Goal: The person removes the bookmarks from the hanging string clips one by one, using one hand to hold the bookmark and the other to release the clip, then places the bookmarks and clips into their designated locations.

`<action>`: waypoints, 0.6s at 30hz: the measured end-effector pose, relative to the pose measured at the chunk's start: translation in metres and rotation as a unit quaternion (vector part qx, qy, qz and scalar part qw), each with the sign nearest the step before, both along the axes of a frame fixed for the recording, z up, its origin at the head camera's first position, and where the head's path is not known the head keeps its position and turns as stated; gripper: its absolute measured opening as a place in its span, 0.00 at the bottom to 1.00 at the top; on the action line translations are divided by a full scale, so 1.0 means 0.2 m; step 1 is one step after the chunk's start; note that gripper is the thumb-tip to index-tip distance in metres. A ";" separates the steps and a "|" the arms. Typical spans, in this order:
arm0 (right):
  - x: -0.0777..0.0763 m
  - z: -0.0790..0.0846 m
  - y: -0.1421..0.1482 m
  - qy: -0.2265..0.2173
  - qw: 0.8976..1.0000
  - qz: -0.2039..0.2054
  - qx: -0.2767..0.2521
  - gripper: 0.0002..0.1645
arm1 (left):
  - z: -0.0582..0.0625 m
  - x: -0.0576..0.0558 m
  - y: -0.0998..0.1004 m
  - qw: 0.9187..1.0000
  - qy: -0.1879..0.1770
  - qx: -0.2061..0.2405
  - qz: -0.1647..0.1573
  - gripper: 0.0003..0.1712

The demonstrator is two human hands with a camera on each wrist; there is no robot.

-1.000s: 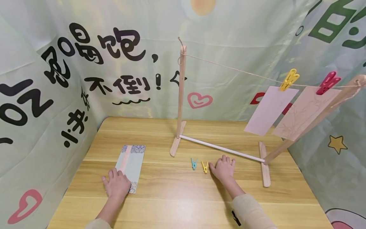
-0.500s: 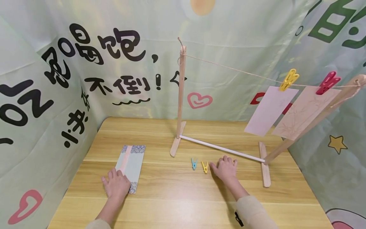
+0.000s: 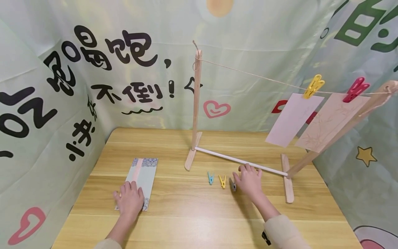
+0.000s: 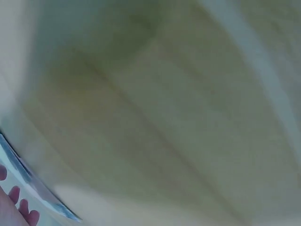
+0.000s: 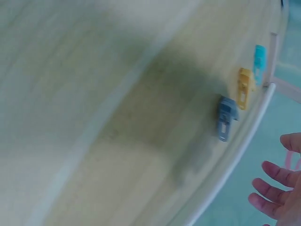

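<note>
My left hand (image 3: 130, 200) lies over the lower left part of a light blue card (image 3: 145, 183) with a pink stripe and patterned ends. The left wrist view catches only some fingertips beside the card's edge (image 4: 35, 181). A grey clothespin (image 3: 233, 184) is on the table just left of my right hand (image 3: 248, 180). That hand holds nothing, and its fingers stand apart from the pin in the right wrist view. Further left come a yellow clothespin (image 3: 222, 181) and a blue clothespin (image 3: 210, 178), in a row with the grey one (image 5: 225, 118).
A wooden stand with a left post (image 3: 196, 103) and a white bottom bar (image 3: 224, 157) carries a string (image 3: 248, 73). A yellow clip (image 3: 314, 86) holds a pale pink card (image 3: 295, 119) there, and a red clip (image 3: 356, 90) holds a peach card (image 3: 334, 122). Printed cloth (image 3: 149, 14) surrounds the table.
My right hand has moved right and a little away from me, and the grey clothespin now shows beside it. My left hand has shifted slightly right on the card.
</note>
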State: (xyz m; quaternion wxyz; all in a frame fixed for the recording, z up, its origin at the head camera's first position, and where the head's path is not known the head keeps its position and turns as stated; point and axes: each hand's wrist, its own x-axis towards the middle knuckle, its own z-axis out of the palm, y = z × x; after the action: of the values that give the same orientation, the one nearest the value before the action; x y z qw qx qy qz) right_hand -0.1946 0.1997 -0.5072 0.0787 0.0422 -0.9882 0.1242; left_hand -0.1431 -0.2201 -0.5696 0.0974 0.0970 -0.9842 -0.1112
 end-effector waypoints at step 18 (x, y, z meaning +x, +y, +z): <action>0.02 0.32 0.05 0.127 0.989 0.071 -0.004 0.20 | 0.10 -0.11 0.20 0.996 0.025 0.051 -0.065 0.27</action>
State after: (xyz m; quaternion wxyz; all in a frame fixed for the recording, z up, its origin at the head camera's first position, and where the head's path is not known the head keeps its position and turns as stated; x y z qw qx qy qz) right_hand -0.1904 0.2099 -0.4439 0.1944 0.1269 -0.9644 0.1269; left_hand -0.1642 -0.1795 -0.5489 0.1092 0.0348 -0.9788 -0.1698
